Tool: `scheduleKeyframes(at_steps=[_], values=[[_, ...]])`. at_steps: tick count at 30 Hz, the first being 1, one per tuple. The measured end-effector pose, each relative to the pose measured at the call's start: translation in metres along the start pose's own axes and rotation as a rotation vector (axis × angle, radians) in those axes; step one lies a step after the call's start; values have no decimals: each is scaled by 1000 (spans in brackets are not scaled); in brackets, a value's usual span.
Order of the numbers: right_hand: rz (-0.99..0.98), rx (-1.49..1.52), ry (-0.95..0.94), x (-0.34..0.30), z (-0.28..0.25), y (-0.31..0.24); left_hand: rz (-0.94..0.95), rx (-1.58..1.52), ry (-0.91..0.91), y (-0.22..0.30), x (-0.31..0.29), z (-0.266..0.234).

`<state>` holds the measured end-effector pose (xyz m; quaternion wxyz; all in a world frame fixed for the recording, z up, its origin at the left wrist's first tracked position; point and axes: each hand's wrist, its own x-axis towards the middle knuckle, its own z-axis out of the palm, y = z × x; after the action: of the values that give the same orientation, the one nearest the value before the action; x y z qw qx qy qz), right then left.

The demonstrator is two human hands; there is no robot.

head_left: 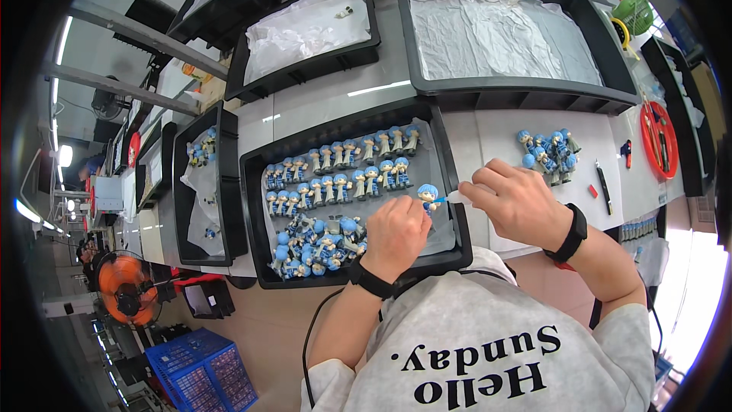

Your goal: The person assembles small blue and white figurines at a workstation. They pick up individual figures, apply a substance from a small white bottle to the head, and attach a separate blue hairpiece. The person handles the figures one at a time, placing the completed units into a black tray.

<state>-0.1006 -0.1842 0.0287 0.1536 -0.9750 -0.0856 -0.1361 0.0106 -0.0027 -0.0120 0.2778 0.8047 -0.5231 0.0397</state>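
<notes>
My left hand (396, 235) is closed on a small blue-haired figurine (428, 192), held upright over the right side of a black tray (247, 206). In my right hand (515, 204) is a slim white pen-like tool (455, 197); its bluish tip meets the figurine or lies just beside it. Rows of standing or laid-out figurines (328, 156) fill the tray's far part. Nearer to me, a jumbled pile of figurines (316, 248) lies in the same tray. Another cluster of figurines (550, 156) rests on white paper beyond my right hand.
Two large lined trays (518, 90) (305, 69) stand at the back, and another black tray (238, 183) sits to the left. A dark pen-shaped tool (604, 188) and a red block (592, 191) lie right, near a red dish (649, 137). An orange fan (126, 288) stands lower left.
</notes>
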Motion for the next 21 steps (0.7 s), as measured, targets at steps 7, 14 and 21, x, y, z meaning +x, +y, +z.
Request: scheduleKeyframes(at_steps=[7,14,21], values=[[423,746,86,-23,32,31,-47,-55,59,-8,-3,0],[659,1031,437,-30,139,81,-47,-33,95,-6,-1,-2],[832,820,451,-20,171,89,-34,-30,145,-5,-2,-4]])
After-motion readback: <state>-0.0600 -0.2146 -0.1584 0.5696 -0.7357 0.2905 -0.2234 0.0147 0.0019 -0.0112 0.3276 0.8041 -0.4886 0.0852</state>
